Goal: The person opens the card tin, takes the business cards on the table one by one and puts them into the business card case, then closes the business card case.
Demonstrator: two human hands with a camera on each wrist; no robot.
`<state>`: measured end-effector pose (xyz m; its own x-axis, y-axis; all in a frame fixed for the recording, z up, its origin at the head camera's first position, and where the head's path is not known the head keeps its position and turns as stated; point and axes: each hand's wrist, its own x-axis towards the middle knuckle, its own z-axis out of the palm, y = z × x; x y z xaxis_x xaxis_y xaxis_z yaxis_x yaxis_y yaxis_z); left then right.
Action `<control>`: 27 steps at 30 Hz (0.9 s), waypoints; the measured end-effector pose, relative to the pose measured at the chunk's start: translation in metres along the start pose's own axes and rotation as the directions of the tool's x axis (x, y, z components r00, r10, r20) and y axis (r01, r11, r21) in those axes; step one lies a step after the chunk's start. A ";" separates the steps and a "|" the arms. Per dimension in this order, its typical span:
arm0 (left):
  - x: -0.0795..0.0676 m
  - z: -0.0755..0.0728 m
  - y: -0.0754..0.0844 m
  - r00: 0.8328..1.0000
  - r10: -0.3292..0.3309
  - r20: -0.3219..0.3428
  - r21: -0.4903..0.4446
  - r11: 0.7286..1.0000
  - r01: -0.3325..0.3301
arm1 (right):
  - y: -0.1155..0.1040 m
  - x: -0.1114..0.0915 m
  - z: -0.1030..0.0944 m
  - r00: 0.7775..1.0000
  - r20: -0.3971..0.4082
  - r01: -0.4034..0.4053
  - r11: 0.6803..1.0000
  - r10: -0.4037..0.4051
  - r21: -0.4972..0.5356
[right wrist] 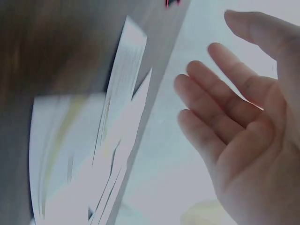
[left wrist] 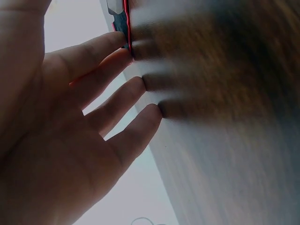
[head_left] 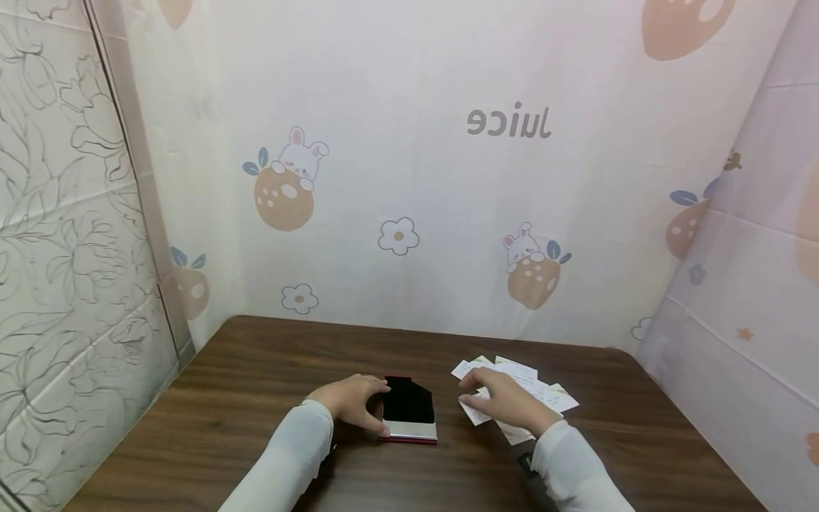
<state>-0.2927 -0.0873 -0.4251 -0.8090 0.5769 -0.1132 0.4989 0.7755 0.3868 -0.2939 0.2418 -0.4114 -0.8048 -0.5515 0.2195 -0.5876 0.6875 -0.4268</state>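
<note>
A flat card case (head_left: 409, 404) with a black inside, a silver strip along the front and a red edge lies on the table, its lid apparently folded back. My left hand (head_left: 350, 400) is at its left side, thumb by the front left corner and forefinger near the back one. In the left wrist view the fingers (left wrist: 110, 105) are spread, their tips at the tabletop, with the case (left wrist: 123, 23) at the top. My right hand (head_left: 505, 402) is held over a loose pile of white paper cards (head_left: 517, 371), palm empty, fingers (right wrist: 206, 98) loosely bent.
Brown wood-grain tabletop (head_left: 269, 441) runs under everything. A printed curtain (head_left: 397, 178) hangs behind the table's back edge, with further patterned sheets on the left (head_left: 70, 213) and right (head_left: 748, 299).
</note>
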 end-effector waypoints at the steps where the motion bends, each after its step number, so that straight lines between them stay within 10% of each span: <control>1: 0.000 0.000 0.001 1.000 0.002 -0.001 0.001 1.000 -0.002 | 0.007 -0.001 -0.004 1.000 -0.028 -0.001 1.000 0.001 0.000; 9: 0.002 -0.001 0.001 1.000 0.002 -0.005 -0.002 1.000 -0.002 | 0.049 -0.002 -0.034 0.986 -0.126 -0.122 0.990 0.112 -0.073; 27: -0.004 0.000 0.008 1.000 -0.006 -0.004 -0.016 1.000 0.006 | 0.094 0.009 -0.056 0.901 0.028 -0.428 0.896 0.434 -0.119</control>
<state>-0.2854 -0.0838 -0.4218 -0.8131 0.5712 -0.1122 0.4889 0.7747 0.4010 -0.3608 0.3283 -0.4004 -0.9772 -0.2121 -0.0122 -0.1924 0.9080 -0.3721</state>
